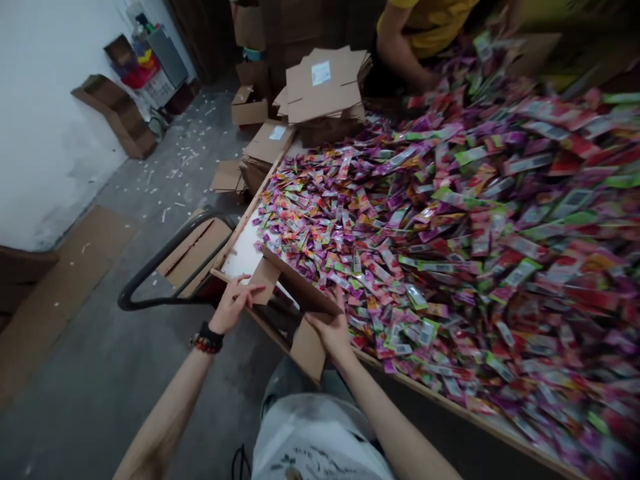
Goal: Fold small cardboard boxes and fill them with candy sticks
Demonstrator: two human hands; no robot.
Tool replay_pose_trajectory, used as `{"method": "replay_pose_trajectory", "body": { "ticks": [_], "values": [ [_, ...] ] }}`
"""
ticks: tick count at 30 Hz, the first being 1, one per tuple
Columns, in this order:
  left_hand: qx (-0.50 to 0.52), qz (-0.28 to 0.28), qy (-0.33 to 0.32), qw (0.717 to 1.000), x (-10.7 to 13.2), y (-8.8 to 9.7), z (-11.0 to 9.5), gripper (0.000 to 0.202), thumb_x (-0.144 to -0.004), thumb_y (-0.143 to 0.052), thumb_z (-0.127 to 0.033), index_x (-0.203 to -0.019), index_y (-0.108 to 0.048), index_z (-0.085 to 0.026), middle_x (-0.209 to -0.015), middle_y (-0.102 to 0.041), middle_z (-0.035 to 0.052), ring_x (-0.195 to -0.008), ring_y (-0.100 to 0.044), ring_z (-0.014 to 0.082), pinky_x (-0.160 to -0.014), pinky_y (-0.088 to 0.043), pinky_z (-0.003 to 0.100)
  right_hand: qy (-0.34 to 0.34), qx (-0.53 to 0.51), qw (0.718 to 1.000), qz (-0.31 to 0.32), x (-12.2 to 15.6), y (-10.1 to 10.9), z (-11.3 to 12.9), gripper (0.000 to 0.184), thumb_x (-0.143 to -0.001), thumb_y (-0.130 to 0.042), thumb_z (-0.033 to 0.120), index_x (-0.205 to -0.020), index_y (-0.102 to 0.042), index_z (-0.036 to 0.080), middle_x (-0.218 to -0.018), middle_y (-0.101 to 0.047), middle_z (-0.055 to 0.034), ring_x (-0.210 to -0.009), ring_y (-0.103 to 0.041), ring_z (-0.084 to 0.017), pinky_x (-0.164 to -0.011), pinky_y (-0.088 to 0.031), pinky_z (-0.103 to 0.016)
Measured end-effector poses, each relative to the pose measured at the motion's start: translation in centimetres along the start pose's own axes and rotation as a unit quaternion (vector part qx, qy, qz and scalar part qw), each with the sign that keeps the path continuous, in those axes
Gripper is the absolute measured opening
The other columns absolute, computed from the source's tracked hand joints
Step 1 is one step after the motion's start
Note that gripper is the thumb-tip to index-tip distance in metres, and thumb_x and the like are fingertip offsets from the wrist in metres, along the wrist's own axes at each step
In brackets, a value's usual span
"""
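Observation:
An unfolded cardboard box (303, 283) with its flaps up is held at the near left corner of a table heaped with small wrapped packets (350, 220). My right hand (334, 333) grips the box's right end, thumb on the inner side and fingers around the wall. At the opposite end, the fingers of my left hand (231, 303) are stretched out and apart, touching the left flap (265, 280). A dark band and a beaded bracelet circle my left wrist. The inside of the box is partly hidden by its flaps.
Flattened cartons (325, 87) are stacked at the table's far left edge, with another stack (267, 143) nearer. A cart handle (150, 277) juts out left of the table. Across the heap, a co-worker in a yellow shirt (435, 27) reaches toward the packets. Paper scraps litter the floor.

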State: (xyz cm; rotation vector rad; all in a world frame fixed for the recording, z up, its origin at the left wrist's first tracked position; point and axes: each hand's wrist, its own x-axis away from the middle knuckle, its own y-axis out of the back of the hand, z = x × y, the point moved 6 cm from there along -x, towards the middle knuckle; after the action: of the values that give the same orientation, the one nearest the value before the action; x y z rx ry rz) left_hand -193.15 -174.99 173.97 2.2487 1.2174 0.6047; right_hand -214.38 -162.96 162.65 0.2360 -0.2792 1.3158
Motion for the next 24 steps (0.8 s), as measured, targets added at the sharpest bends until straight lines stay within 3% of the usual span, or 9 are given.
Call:
{"method": "replay_pose_trajectory", "body": {
  "ticks": [2, 4, 8, 11, 15, 17, 19, 22, 24],
  "values": [
    [-0.072, -0.031, 0.022, 0.997, -2.0, 0.3, 0.6, 0.038, -0.09, -0.034, -0.035, -0.062, -0.057, -0.02, -0.095, -0.07, 0.0134, -0.117, -0.048, 0.0283, -0.105, -0.037, 0.047, -0.045, -0.037, 0.994, 0.092, -1.5, 0.1, 1.4, 0.085, -0.078, -0.059, 0.055, -0.147, -0.032, 0.014, -0.129, -0.059, -0.0176, -0.118, -0.057, -0.033, -0.097, -0.048, -0.052],
    [-0.154, -0.067, 0.056, 0.984, -3.5, -0.2, 1.4, 0.022, -0.086, -0.042, -0.029, -0.077, -0.057, -0.017, -0.095, -0.063, 0.0143, -0.1, -0.054, 0.0271, -0.092, -0.044, 0.044, -0.007, 0.018, 0.986, 0.165, -2.5, 0.5, 4.6, 0.084, -0.073, -0.067, 0.055, -0.142, -0.044, 0.013, -0.133, -0.057, -0.0167, -0.121, -0.055, -0.034, -0.103, -0.044, -0.051],
    [-0.229, -0.13, 0.123, 0.957, -3.1, -2.2, 3.9, 0.017, -0.087, -0.044, -0.024, -0.097, -0.054, -0.014, -0.107, -0.053, 0.0162, -0.08, -0.056, 0.0241, -0.072, -0.048, 0.039, 0.164, 0.224, 0.913, 0.299, -0.7, -2.4, 10.0, 0.095, -0.077, -0.066, 0.059, -0.151, -0.03, 0.011, -0.154, -0.032, -0.0163, -0.14, -0.035, -0.03, -0.115, -0.031, -0.045],
    [-0.156, -0.216, 0.153, 0.952, -1.1, -2.0, 6.3, 0.019, -0.09, -0.036, -0.019, -0.099, -0.052, -0.014, -0.101, -0.056, 0.0145, -0.084, -0.058, 0.0246, -0.076, -0.048, 0.04, 0.231, 0.381, 0.844, 0.3, 1.9, -6.2, 9.2, 0.097, -0.084, -0.053, 0.067, -0.155, -0.015, 0.012, -0.158, -0.02, -0.0165, -0.145, -0.023, -0.032, -0.117, -0.023, -0.054],
    [-0.105, -0.28, 0.133, 0.945, -0.1, -0.3, 7.8, 0.033, -0.093, -0.025, -0.016, -0.118, -0.046, -0.01, -0.116, -0.053, 0.02, -0.109, -0.056, 0.024, -0.095, -0.046, 0.038, 0.279, 0.501, 0.77, 0.279, 3.6, -8.8, 5.9, 0.093, -0.082, -0.041, 0.078, -0.152, -0.027, 0.02, -0.157, -0.023, -0.0102, -0.147, -0.011, -0.036, -0.114, -0.01, -0.067],
    [-0.12, -0.21, 0.042, 0.969, -1.0, -0.1, 6.6, 0.046, -0.097, -0.029, -0.033, -0.135, -0.038, -0.01, -0.138, -0.041, 0.0234, -0.129, -0.044, 0.0279, -0.108, -0.036, 0.043, 0.287, 0.513, 0.76, 0.278, 3.6, -8.6, 5.4, 0.098, -0.079, -0.038, 0.083, -0.152, -0.028, 0.018, -0.157, -0.024, -0.0111, -0.147, -0.012, -0.036, -0.114, -0.009, -0.067],
    [-0.186, -0.008, -0.096, 0.978, -1.9, -1.8, 4.5, 0.077, -0.087, -0.048, -0.058, -0.146, -0.032, -0.012, -0.153, -0.025, 0.0247, -0.143, -0.022, 0.0386, -0.115, -0.017, 0.056, 0.296, 0.516, 0.755, 0.274, 3.1, -8.0, 5.7, 0.104, -0.075, -0.04, 0.086, -0.151, -0.029, 0.016, -0.156, -0.026, -0.0123, -0.147, -0.014, -0.036, -0.115, -0.006, -0.066],
    [-0.289, 0.292, -0.249, 0.877, -1.5, -4.9, 2.6, 0.126, -0.056, -0.068, -0.075, -0.153, -0.021, -0.009, -0.158, -0.009, 0.03, -0.144, -0.003, 0.0505, -0.11, 0.001, 0.067, 0.304, 0.515, 0.757, 0.264, 2.3, -6.6, 6.6, 0.102, -0.075, -0.044, 0.084, -0.15, -0.033, 0.015, -0.152, -0.034, -0.0126, -0.146, -0.019, -0.035, -0.117, -0.007, -0.062],
    [-0.322, 0.362, -0.305, 0.82, -1.8, -6.0, 1.6, 0.139, -0.046, -0.074, -0.074, -0.153, -0.016, -0.006, -0.157, -0.005, 0.0329, -0.144, 0.0, 0.0515, -0.109, 0.004, 0.067, 0.302, 0.512, 0.763, 0.255, 1.8, -5.4, 6.7, 0.099, -0.077, -0.046, 0.081, -0.15, -0.032, 0.015, -0.151, -0.038, -0.0126, -0.145, -0.021, -0.034, -0.117, -0.009, -0.06]
  ]
}}
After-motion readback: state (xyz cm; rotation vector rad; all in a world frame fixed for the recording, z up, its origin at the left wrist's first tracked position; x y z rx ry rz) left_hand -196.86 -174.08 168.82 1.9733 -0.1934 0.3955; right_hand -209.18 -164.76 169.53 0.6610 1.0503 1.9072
